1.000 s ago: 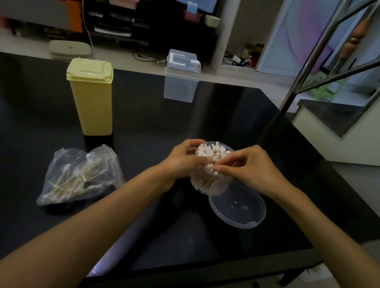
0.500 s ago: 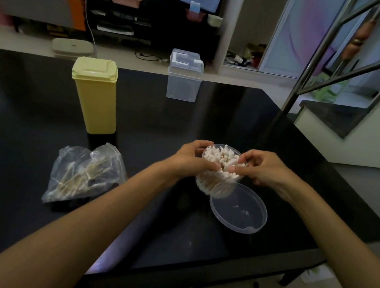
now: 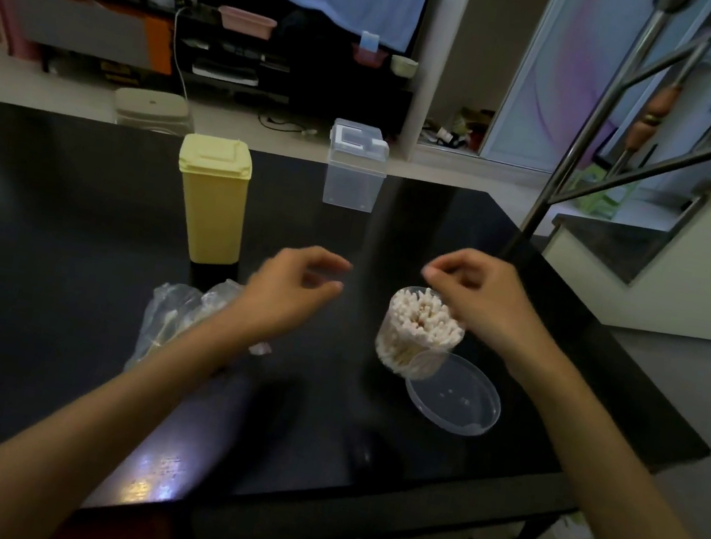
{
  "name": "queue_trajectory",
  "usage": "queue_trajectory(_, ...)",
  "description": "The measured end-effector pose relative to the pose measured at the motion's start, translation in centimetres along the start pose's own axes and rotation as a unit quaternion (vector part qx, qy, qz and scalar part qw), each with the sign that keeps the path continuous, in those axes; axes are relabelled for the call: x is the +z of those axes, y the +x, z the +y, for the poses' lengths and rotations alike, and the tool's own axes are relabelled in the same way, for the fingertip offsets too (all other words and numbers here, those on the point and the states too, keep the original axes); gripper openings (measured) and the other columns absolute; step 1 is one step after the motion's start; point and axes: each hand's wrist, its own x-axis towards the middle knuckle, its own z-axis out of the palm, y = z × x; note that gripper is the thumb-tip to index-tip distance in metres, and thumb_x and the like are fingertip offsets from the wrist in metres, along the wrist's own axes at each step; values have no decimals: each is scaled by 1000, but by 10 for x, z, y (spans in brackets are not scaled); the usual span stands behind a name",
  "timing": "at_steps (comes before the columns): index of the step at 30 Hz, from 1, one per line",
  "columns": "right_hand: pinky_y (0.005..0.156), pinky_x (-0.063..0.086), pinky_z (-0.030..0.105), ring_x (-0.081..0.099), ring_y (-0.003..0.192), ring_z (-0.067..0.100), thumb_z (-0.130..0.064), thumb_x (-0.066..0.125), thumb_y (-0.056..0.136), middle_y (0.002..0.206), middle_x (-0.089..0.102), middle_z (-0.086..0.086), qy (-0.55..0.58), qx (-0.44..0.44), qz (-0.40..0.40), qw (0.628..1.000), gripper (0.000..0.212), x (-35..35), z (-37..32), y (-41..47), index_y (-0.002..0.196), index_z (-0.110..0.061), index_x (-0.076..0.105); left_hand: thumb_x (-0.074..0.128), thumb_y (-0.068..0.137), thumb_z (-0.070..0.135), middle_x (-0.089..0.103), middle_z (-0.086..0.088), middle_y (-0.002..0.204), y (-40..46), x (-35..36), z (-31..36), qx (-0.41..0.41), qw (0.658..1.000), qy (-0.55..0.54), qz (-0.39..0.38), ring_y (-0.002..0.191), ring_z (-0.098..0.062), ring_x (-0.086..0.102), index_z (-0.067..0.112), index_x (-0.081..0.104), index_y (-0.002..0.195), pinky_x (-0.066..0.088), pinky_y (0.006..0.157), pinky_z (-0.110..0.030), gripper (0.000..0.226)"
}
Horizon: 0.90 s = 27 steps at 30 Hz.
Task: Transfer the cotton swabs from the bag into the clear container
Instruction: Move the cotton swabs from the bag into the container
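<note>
Cotton swabs [image 3: 422, 322] filling 1 clear container [image 3: 400, 355], 1 lid [image 3: 454, 397], 1 bag [image 3: 170, 324]

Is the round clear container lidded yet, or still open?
Open. The clear container stands upright with swab tips showing at its uncovered mouth; its lid lies on the table beside it.

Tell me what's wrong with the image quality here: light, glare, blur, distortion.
Head view: dim overall; a glare patch on the black table near its front edge; left hand and right hand slightly motion-blurred; wide-angle bending curves the table's edges and the railing.
</note>
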Motion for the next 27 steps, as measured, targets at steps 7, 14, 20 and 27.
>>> queue_trajectory(7, 85, 50, 29, 64, 100, 16, -30, 56, 92, 108, 69, 2, -17, -15, -102, 995, 28, 115, -10, -12, 113, -15, 66, 53, 89, 21, 63, 6, 114, -59, -72, -41, -62, 954, 257, 141, 107, -20, 58, 40, 60, 104, 49, 84, -39, 25)
queue_trajectory(14, 90, 48, 24, 62, 100, 12, -35, 63, 87, 113, 67, 3, -1, -9, -155, 988, 42, 154, -2, -15, 121, -12, 61, 53, 91, 33, 42, -7, 140, -64, -66, -70, -189, 940, 285, 12, 123, -32, 47, 24, 37, 138, 40, 97, -42, 51)
queue_trajectory(20, 48, 44, 8, 56, 47, -4, -18, 62, 89, 66, 61, 0, 126, 85, -194, 969, 9, 122, 11, -24, 87, -10, 63, 66, 77, 19, 55, 12, 124, -63, -37, -77, -75, 989, 113, -52, 115, -14, 54, 35, 47, 127, 46, 98, -38, 56)
queue_trajectory(27, 51, 46, 9, 60, 65, 5, -15, 58, 91, 78, 65, -1, 132, 81, -108, 982, 7, 103, 30, -29, 93, -10, 63, 66, 71, 62, 68, 9, 107, -51, -23, -81, -141, 986, 82, 18, 101, -13, 64, 27, 62, 114, 52, 91, -37, 55)
